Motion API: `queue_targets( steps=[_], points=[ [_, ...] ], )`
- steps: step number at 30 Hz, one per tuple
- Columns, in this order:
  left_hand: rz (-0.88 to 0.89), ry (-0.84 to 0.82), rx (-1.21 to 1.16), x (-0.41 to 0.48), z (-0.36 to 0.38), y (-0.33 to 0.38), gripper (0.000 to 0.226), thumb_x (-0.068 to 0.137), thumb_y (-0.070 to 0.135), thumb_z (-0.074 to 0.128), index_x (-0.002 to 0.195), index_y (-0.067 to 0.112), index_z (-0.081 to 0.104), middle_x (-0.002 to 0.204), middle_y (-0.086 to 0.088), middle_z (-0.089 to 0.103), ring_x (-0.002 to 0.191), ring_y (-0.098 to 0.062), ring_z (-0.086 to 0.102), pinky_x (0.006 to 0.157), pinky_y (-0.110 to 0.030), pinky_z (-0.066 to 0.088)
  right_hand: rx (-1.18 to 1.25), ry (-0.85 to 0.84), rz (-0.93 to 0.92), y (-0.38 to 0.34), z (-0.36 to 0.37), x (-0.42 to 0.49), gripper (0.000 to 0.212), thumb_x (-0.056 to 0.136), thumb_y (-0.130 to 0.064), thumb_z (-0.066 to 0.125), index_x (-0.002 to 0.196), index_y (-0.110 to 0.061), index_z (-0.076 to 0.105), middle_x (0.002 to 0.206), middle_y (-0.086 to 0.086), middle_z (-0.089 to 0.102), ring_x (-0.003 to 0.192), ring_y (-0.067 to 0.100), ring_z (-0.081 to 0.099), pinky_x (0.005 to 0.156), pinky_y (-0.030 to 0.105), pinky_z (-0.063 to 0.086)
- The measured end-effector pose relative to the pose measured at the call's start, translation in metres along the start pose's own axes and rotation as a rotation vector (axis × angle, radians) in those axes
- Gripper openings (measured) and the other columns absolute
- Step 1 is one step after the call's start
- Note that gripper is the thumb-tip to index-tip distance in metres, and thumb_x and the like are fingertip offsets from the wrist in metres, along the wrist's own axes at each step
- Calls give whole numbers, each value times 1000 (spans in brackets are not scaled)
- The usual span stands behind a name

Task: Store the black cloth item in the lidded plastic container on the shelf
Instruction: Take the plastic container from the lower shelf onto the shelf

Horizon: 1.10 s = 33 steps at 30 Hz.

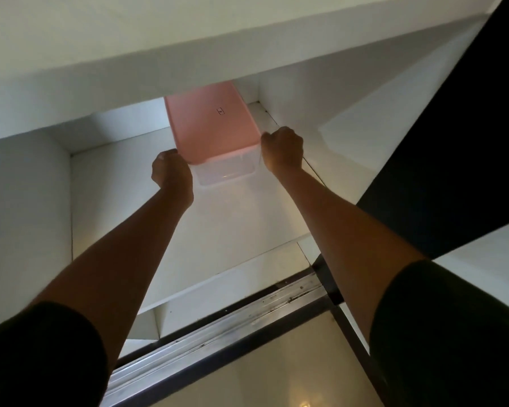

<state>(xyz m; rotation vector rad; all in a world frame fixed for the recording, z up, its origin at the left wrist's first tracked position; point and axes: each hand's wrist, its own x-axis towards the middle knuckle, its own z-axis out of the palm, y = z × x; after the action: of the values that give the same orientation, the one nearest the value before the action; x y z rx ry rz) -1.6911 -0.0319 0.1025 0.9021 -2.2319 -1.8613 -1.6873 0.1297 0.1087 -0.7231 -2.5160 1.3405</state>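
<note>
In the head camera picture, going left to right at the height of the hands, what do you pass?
White shelf side wall → left hand → clear box with pink lid → right hand → dark door panel.

No legible text, brand, number or sign anywhere. Only marking: one small dark rectangular label [220, 111] on the pink lid [209, 127] of the plastic container, near the lid's centre, toward its far right. Print on label too small and blurred to read. Shelf surfaces around the lid unmarked.
</note>
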Motion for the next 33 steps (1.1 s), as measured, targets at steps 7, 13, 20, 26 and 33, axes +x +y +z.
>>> queue_targets(
  steps=[7,13,20,26,33],
  points=[
    [-40,8,-116,10,5,14,30,89,29,50,102,6,63,98,-8,64,95,-29,62,84,-33,51,-65,-192,10,-7,7,21,33,94,-31,49,84,-3,63,63,2,49,75,23,52,38,13,29],
    [-41,-124,-59,6,3,13,34,85,21,61,117,12,62,104,-3,59,99,-24,56,95,-34,50,11,-146,59,-8,5,14,38,88,-31,59,55,-15,47,78,10,62,80,28,63,60,26,49],
    [-134,-288,-250,-34,-29,17,40,92,35,53,130,25,48,116,2,47,111,-24,43,104,-51,33,141,-200,130,-13,-30,-31,35,84,-28,65,92,6,70,91,20,70,90,32,69,88,47,55],
    [-206,-405,-328,-92,-63,30,43,96,37,47,136,24,43,95,3,52,88,-20,51,70,-26,41,141,-182,146,-26,-72,-81,38,83,-27,66,86,11,68,90,24,72,86,37,71,84,49,57],
    [-384,-352,-398,-176,-92,58,42,90,37,54,131,26,50,105,1,56,83,-15,52,61,-24,42,51,-158,167,-53,-140,-134,28,84,-25,62,80,2,67,86,19,72,80,32,72,78,45,60]
  ],
)
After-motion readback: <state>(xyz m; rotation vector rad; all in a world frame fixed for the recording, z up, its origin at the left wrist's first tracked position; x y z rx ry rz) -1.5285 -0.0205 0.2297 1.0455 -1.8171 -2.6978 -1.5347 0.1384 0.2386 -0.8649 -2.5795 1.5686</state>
